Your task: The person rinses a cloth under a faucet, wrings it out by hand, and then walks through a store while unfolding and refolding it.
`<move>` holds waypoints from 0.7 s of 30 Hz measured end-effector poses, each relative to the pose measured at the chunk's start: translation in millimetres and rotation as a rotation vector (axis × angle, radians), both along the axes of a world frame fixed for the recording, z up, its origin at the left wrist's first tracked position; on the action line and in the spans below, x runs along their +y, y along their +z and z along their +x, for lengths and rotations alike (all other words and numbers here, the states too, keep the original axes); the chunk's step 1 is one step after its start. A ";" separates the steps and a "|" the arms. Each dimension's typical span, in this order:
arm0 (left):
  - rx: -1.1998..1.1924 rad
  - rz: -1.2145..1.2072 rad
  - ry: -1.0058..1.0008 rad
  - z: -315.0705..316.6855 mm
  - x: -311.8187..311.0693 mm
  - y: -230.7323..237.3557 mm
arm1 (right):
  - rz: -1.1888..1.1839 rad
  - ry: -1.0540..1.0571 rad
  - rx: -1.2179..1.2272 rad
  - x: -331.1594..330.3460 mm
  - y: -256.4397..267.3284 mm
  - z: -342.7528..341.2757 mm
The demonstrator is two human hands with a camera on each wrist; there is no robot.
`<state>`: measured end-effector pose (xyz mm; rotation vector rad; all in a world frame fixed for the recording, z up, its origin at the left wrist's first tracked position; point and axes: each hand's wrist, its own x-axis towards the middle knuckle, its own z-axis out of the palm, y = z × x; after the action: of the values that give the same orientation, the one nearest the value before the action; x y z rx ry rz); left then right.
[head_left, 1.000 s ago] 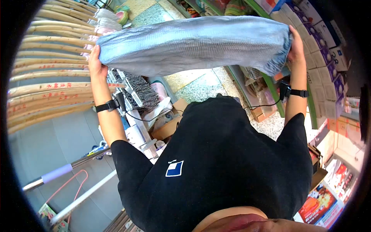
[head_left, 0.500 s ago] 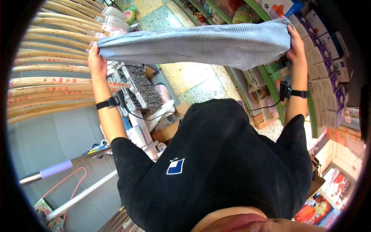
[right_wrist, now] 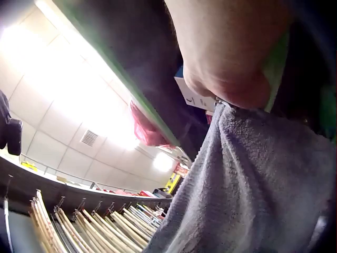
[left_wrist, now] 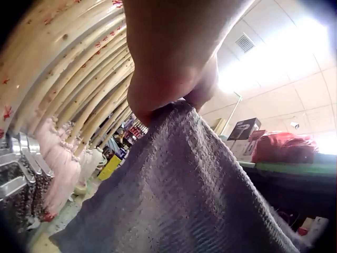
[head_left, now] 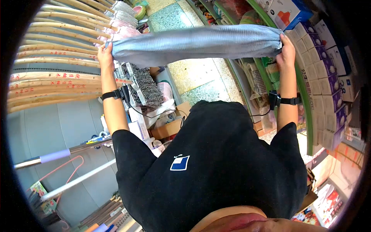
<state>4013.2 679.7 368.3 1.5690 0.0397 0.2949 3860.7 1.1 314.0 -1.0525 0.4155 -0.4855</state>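
Note:
A blue-grey ribbed towel is stretched lengthwise between my two hands, held out in front of the body. My left hand pinches its left end, with the thumb showing at the corner. At the other end my right hand grips the bunched edge, close to a small white label. In the left wrist view the towel falls in folds from under the left hand. The right wrist view shows the towel hanging from the right hand, whose fingertips are hidden.
Wooden mop handles with white and pink mop heads line the left side. Green-edged shelves and stacked boxes stand to the right. A metal pole and a cardboard box are lower left; tiled floor lies between.
The towel has narrowed and looks pulled straighter between the hands. In the head view the left hand has shifted slightly right and the right hand slightly left and down. Both keep their hold.

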 end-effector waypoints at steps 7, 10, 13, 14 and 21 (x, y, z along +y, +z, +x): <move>-0.141 0.074 0.168 -2.7 -9.4 -29.4 | 0.240 0.019 -0.007 30.6 -36.6 21.8; 0.052 0.197 0.288 -3.3 -18.8 -41.7 | 0.359 0.124 0.090 33.5 -74.2 47.3; 0.099 0.403 0.251 2.7 -16.6 -74.2 | 0.474 0.230 0.251 59.2 -92.4 64.0; 0.115 0.511 0.245 6.3 -18.6 -85.2 | 0.483 0.253 0.310 66.9 -99.4 73.2; 0.375 0.304 0.004 31.1 -72.8 -161.3 | 0.216 0.287 0.472 148.9 -133.5 134.0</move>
<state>4044.3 606.9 207.0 1.9098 0.3013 0.0039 3994.7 149.9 180.5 -0.9920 0.7036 0.0708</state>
